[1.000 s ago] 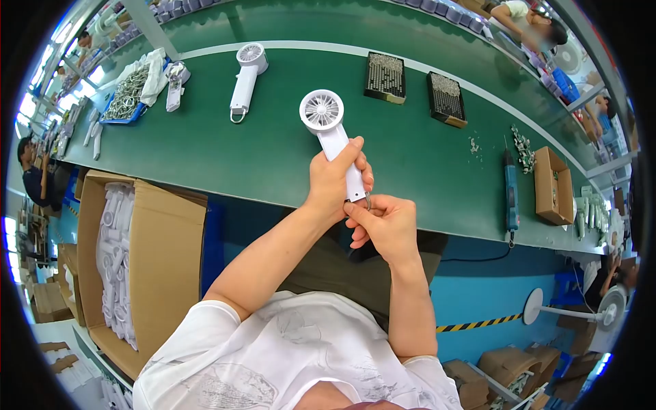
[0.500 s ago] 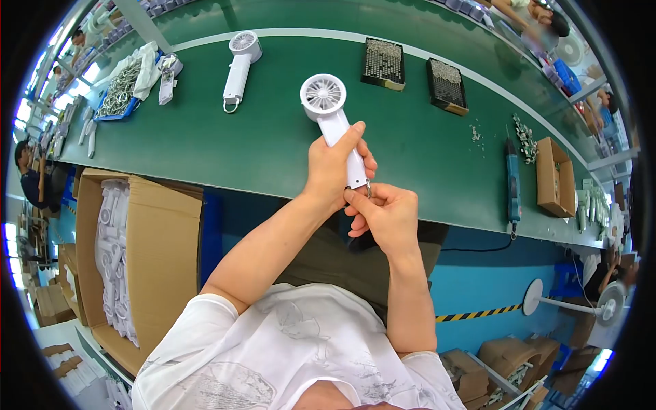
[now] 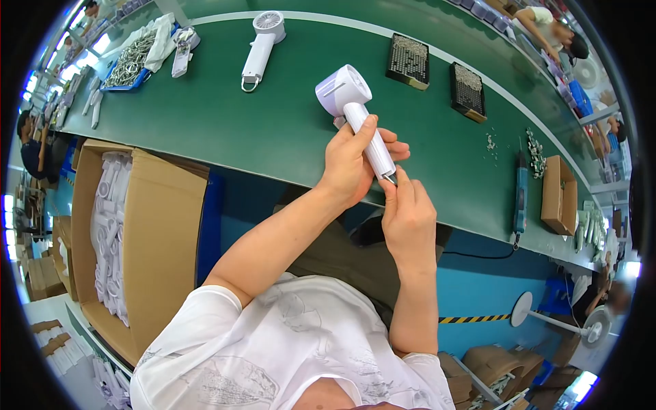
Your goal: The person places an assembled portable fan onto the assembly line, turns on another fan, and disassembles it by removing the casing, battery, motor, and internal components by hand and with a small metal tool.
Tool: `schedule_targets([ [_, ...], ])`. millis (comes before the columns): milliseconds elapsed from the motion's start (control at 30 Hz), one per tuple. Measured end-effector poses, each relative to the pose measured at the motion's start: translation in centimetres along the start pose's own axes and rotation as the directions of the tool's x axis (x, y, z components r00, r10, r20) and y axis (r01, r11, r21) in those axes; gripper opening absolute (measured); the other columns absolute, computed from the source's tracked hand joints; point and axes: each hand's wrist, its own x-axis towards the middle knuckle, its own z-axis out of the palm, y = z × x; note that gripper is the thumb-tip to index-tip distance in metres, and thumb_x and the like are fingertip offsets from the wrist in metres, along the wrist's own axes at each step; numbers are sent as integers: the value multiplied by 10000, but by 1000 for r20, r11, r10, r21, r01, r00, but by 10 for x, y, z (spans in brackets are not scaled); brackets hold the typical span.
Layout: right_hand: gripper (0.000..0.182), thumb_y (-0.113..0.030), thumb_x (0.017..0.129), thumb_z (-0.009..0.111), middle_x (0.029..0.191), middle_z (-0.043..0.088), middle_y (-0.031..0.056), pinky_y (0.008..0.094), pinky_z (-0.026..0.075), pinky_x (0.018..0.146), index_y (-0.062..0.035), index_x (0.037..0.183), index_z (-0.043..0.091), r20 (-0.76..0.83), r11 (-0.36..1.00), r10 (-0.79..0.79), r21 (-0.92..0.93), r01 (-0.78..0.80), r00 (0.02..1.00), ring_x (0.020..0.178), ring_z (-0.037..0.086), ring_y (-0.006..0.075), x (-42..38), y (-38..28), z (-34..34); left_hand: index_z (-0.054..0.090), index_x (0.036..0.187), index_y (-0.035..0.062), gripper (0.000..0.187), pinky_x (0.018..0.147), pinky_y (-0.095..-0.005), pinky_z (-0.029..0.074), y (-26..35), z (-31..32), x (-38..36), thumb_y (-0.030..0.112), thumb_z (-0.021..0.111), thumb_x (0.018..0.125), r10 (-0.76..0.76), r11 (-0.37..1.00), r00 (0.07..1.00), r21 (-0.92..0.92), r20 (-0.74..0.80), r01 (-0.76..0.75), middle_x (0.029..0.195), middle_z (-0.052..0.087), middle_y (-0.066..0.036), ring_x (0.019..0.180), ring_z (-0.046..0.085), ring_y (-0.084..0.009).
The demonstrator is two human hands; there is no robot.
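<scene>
A white handheld fan (image 3: 369, 140) is held over the front edge of the green table, its round head tilted up and turned sideways. My left hand (image 3: 347, 158) wraps around the fan's handle, thumb along the top and some fingers stretched beyond it. At the handle's lower end my right hand (image 3: 410, 210) pinches a small metal loop (image 3: 390, 180), mostly hidden by the fingertips. A second white fan (image 3: 261, 51) with a metal loop at its end lies on the table, farther back and to the left.
A blue tray of metal loops (image 3: 130, 67) sits at the back left. Two black trays of small parts (image 3: 408, 60) lie behind the fan. To the right are an electric screwdriver (image 3: 521, 195) and a cardboard box (image 3: 560, 196). A large carton of white parts (image 3: 164, 239) stands at left.
The fan has been rotated in my left hand, so its grille no longer faces the camera. My right hand still pinches at the handle's end. The camera view has shifted slightly.
</scene>
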Motion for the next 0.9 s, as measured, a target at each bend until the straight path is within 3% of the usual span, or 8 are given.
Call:
schedule_targets([
  [67, 293, -159, 992, 685, 800, 592, 140, 412, 503, 556, 71, 1169, 646, 5, 999, -20, 38, 20, 1000, 664, 605, 305, 2, 4, 1, 484, 1243, 23, 364, 890, -548, 591, 1, -1, 2, 343, 547, 1081, -13, 999, 1000, 29, -11, 13, 988, 655, -158, 945, 718, -343],
  [133, 231, -148, 1000, 668, 800, 584, 135, 412, 499, 557, 53, 1109, 647, -12, 996, -70, -49, 69, 997, 672, 600, 313, 2, 7, 2, 493, 1241, 18, 380, 860, -539, 603, 0, 0, 1, 356, 556, 1078, -30, 998, 999, 55, -18, 31, 962, 660, -159, 915, 727, -343],
  [233, 158, -127, 1004, 651, 766, 559, 126, 407, 487, 534, 29, 1007, 628, -63, 994, -95, -64, 91, 993, 641, 583, 304, 3, 6, 7, 464, 1111, -5, 370, 766, -492, 636, 2, 6, -1, 340, 592, 1065, -10, 1000, 999, 27, -41, 11, 941, 656, -167, 831, 739, -325],
  [300, 143, -115, 1005, 644, 753, 550, 123, 403, 479, 523, 20, 968, 614, -84, 990, -120, -90, 113, 989, 627, 573, 299, 2, 4, 14, 484, 1246, 0, 442, 789, -523, 625, 3, 10, -3, 406, 539, 1080, -36, 996, 995, 77, -94, 43, 899, 659, -140, 827, 737, -316],
  [433, 162, -97, 1001, 639, 712, 520, 113, 396, 452, 483, 4, 890, 580, -161, 976, -168, -167, 140, 973, 575, 544, 287, 4, -1, 28, 451, 1274, 4, 467, 761, -521, 629, 1, 6, -1, 430, 504, 1089, -32, 998, 996, 53, -79, 36, 897, 655, -127, 795, 734, -300],
  [667, 190, -95, 1002, 641, 670, 502, 110, 397, 419, 446, 15, 867, 566, -234, 981, -193, -73, 181, 953, 512, 506, 282, 3, 5, 37, 435, 1280, 13, 457, 668, -502, 629, -3, 5, -1, 430, 477, 1097, 20, 997, 997, 78, -73, -14, 862, 636, -103, 701, 703, -245],
  [900, 204, -83, 1005, 637, 644, 499, 110, 412, 406, 450, -5, 834, 558, -256, 996, -80, 19, 88, 963, 510, 510, 299, -1, 0, 41, 446, 1263, 21, 440, 661, -478, 630, -2, 2, 0, 424, 490, 1093, 25, 994, 999, 108, -45, -20, 844, 631, -93, 680, 688, -228],
])
